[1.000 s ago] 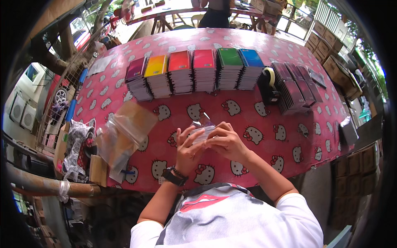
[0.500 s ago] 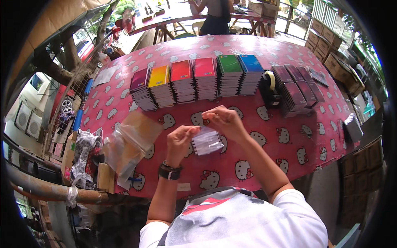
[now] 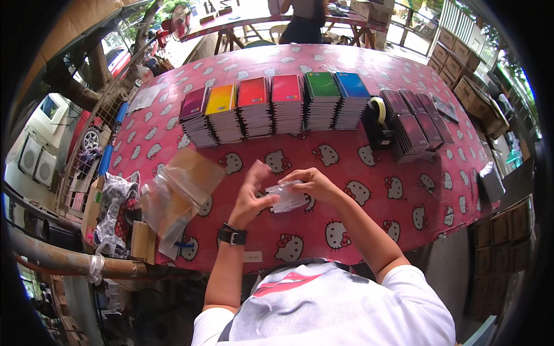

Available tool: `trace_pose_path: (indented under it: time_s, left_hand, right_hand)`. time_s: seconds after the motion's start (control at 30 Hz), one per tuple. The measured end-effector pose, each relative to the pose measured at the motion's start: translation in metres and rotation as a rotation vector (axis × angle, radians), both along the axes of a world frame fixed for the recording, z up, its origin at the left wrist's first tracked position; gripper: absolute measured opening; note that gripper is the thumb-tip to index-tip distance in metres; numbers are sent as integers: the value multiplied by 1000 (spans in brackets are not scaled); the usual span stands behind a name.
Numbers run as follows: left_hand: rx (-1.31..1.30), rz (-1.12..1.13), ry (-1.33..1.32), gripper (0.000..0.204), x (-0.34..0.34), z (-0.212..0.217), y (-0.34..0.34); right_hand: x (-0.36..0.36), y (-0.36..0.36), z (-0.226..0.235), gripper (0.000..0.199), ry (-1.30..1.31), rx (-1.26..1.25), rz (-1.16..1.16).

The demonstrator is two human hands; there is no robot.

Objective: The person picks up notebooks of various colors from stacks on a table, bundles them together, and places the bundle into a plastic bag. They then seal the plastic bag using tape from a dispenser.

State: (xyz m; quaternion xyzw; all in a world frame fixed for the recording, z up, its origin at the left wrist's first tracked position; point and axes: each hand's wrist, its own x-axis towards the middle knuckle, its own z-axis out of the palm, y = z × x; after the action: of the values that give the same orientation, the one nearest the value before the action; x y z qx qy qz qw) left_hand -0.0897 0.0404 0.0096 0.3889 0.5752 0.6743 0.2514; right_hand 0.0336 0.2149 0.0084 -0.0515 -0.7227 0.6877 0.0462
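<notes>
A small stack of spiral-bound notebooks point(image 3: 288, 202) in clear plastic lies on the pink table, its white page edges showing. My right hand point(image 3: 314, 184) has its fingers closed on the plastic at the top of this pack. On the pack's left side, my left hand point(image 3: 249, 199) is open, fingers raised and a little blurred, the thumb by the wrap. Beyond my hands stands a row of notebook stacks with purple, yellow, red, pink, green point(image 3: 321, 86) and blue covers. Clear plastic bags point(image 3: 183, 193) lie left of my left hand.
A black tape dispenser point(image 3: 378, 130) stands right of the row, beside plastic-wrapped packs of dark purple notebooks point(image 3: 412, 127). A wooden block point(image 3: 143, 242) sits at the table's left edge. Farther back, a person point(image 3: 303, 23) is at another table. Cardboard boxes point(image 3: 476, 101) are piled at the right.
My left hand has let go of the plastic and opened, its fingers lifting. My right hand has moved down closer to the pack, which now looks flatter and more tilted.
</notes>
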Motion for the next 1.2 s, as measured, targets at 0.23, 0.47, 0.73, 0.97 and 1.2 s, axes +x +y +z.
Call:
trace_pose_path:
  time_s: [0.23, 0.47, 0.73, 0.97, 1.2]
  left_hand:
    - [-123, -183, 204, 66, -3, 1, -16]
    - [-89, 191, 928, 54, 33, -12, -13]
    - [-10, 184, 690, 24, 29, -18, -12]
    - [31, 249, 111, 49, 41, 3, 1]
    - [-7, 359, 1057, 54, 50, -7, -20]
  right_hand:
    - [26, 0, 16, 55, 219, 447, 156]
    - [33, -31, -3, 26, 490, 882, -231]
    - [24, -47, -3, 15, 479, 733, -423]
    - [19, -52, 20, 24, 150, 281, -490]
    - [8, -26, 13, 19, -88, -100, -329]
